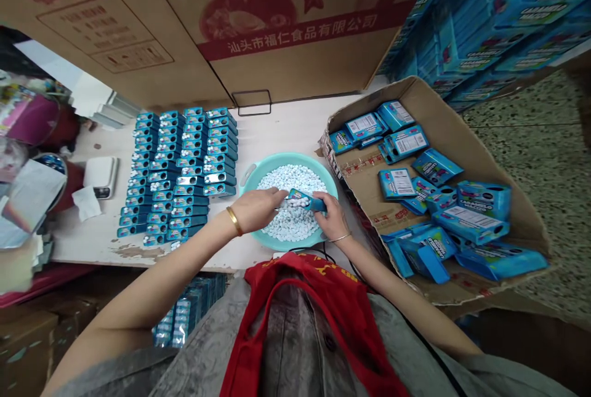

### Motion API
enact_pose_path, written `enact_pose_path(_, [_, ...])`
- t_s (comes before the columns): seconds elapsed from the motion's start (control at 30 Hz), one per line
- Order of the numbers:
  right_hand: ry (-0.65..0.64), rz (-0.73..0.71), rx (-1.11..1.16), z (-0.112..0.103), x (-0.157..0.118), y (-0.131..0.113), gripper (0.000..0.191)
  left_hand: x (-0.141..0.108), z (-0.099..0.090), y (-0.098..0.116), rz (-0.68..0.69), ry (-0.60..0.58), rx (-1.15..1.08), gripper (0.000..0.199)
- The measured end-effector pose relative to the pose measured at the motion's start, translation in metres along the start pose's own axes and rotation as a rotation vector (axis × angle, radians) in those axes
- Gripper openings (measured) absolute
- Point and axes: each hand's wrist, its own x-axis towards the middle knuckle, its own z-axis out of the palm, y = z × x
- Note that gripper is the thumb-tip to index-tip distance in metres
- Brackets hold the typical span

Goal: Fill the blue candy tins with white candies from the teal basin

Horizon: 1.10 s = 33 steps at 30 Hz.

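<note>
A light green plastic basin (252, 170) stands on the table in front of me, filled with small white candies (295, 228). Over the candies, my right hand (331, 217) grips a small blue carton (301, 195) by its right end. White candies lie along the carton's near side. My left hand (259, 209) comes in from the left above the basin, palm down, fingers stretched toward the carton's other end. Its fingertips are close to the carton and some candies; whether they touch is unclear, and the underside of the hand is hidden.
Rows of upright blue cartons (187, 170) stand left of the basin. On the right, an open cardboard box (364, 184) holds several loose blue cartons (438, 166). Large brown boxes (295, 71) wall off the back, near a black wire frame (252, 103). A white scale (100, 176) sits far left.
</note>
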Motion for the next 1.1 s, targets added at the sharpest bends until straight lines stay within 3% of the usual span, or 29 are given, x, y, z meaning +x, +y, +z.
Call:
enact_pose_path(0.07, [0.010,-0.016,0.004,0.003,-0.002,0.002,0.040,0.002,-0.008,0.019,-0.081,-0.023,0.102,0.041])
enact_pose_path(0.17, [0.021,-0.024,0.017,0.007,-0.004,0.004,0.041,-0.002,-0.017,0.039,-0.092,0.011,0.135,0.028])
enact_pose_path(0.23, [0.026,-0.022,0.019,0.007,-0.004,0.006,0.040,-0.005,-0.018,0.038,-0.064,0.048,0.119,0.023])
enact_pose_path(0.3, [0.040,-0.015,0.021,0.006,-0.003,0.006,0.039,-0.005,-0.012,0.024,-0.077,0.097,0.130,0.024])
enact_pose_path(0.4, [0.072,0.004,0.052,0.000,0.000,0.006,0.038,0.010,0.017,-0.017,-0.185,0.174,0.149,0.030])
enact_pose_path(0.53, [0.120,0.080,0.138,-0.009,0.004,0.004,0.034,0.048,0.086,-0.065,-0.348,0.134,0.094,0.040])
enact_pose_path(0.6, [0.147,0.135,0.179,-0.012,0.005,0.004,0.032,0.063,0.119,-0.071,-0.340,0.120,0.020,0.040])
enact_pose_path(0.7, [0.186,0.225,0.236,-0.013,0.006,0.007,0.032,0.072,0.154,-0.059,-0.259,0.113,-0.059,0.042])
enact_pose_path(0.9, [0.204,0.345,0.410,-0.012,0.013,0.015,0.042,0.071,0.182,-0.021,-0.093,0.102,-0.332,0.045])
enact_pose_path(1.1, [0.210,0.301,0.419,-0.020,0.017,0.018,0.039,0.064,0.177,-0.025,-0.013,0.161,-0.591,0.044])
